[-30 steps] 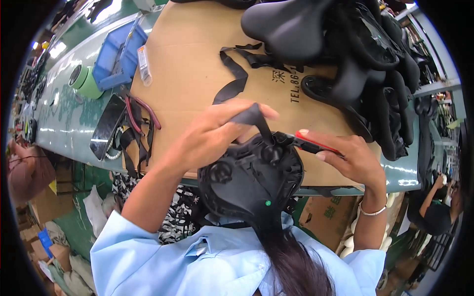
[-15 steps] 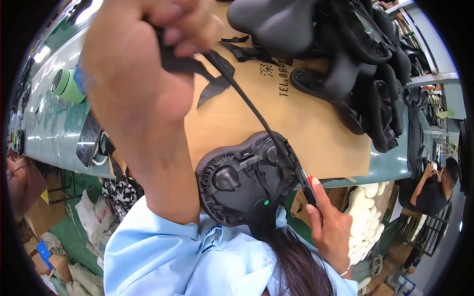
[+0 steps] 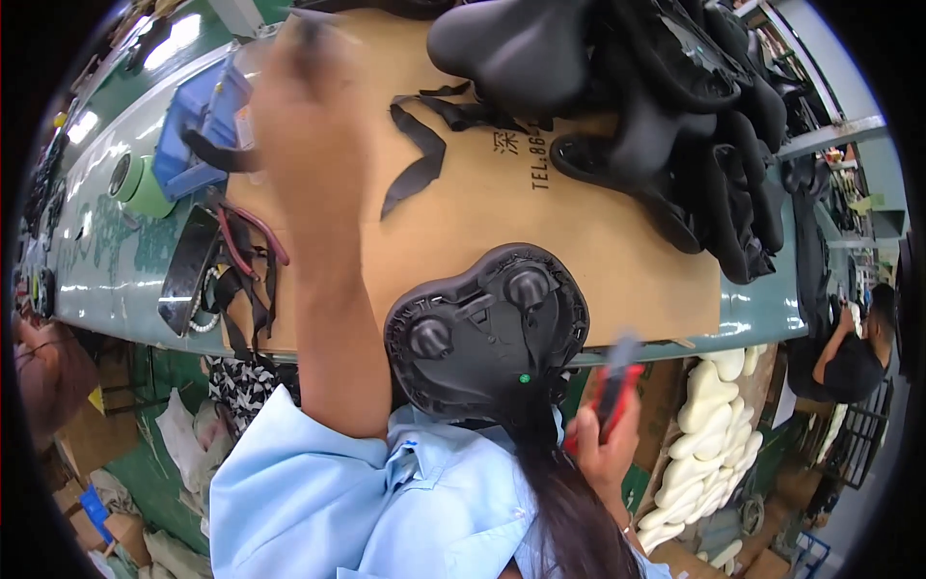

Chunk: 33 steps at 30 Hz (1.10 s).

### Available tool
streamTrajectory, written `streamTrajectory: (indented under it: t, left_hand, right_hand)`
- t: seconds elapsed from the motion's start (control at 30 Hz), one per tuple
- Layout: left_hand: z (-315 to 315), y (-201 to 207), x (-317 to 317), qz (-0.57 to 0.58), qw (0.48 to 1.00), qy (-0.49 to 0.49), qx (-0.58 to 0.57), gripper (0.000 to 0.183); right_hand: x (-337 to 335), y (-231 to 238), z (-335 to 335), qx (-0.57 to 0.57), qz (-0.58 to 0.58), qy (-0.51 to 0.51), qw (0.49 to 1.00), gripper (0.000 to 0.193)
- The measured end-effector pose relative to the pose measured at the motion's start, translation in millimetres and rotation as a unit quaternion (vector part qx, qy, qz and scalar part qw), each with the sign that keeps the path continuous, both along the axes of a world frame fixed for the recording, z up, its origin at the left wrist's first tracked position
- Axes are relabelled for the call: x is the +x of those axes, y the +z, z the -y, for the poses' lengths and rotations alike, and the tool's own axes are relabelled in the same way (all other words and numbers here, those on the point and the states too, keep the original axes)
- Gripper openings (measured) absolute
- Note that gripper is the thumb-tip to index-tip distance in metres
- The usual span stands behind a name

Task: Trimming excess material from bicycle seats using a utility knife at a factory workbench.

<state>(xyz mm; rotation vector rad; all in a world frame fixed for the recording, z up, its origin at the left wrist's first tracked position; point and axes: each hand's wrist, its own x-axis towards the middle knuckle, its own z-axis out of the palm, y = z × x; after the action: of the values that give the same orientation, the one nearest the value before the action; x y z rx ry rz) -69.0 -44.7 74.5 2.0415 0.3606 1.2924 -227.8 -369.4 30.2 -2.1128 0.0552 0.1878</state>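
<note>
In front of my body a black bicycle saddle (image 3: 473,362) lies underside up, its rim lined with ragged trimmed cover edge and two round bumps showing. My left hand (image 3: 313,96) is raised over the far left of the cardboard, smeared by motion, closed on a black strip (image 3: 220,154) whose end sticks out beside it. To the right of the saddle, apart from it, my right hand (image 3: 608,444) grips a red and black utility knife (image 3: 613,391), its blade blurred and pointing up.
Brown cardboard (image 3: 463,217) covers the green table. More black saddles (image 3: 617,116) are heaped at the far right, beside loose black scraps (image 3: 417,154). On the left are red-handled pliers (image 3: 241,236), a blue bin (image 3: 198,125) and a green tape roll (image 3: 140,183). Pale foam pieces (image 3: 709,434) lie lower right.
The black strip has come away from the saddle rim, and my left hand has carried it away to the far left. My right hand with the knife has drawn back from the saddle.
</note>
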Motion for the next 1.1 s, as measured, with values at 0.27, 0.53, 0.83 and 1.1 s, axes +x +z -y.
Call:
streamTrajectory:
  t: [0.27, 0.53, 0.83, 1.1]
  left_hand:
    - [14, -41, -65, -0.439, 0.712, -0.503, -0.217, 0.066]
    - [-139, -22, 64, -0.052, 0.783, -0.411, -0.465, 0.056]
    - [-83, -46, 233, -0.22, 0.846, -0.033, -0.485, 0.066]
    - [-82, -16, 210, -0.038, 0.805, -0.087, -0.586, 0.055]
  right_hand:
    - [101, 0, -64, 0.134, 0.076, 0.083, 0.985, 0.074]
    - [132, 59, -52, 0.297, 0.288, -0.096, 0.905, 0.045]
    - [105, 3, -60, 0.22, 0.088, -0.096, 0.967, 0.044]
    - [94, -28, -29, 0.215, 0.02, -0.093, 0.972, 0.035]
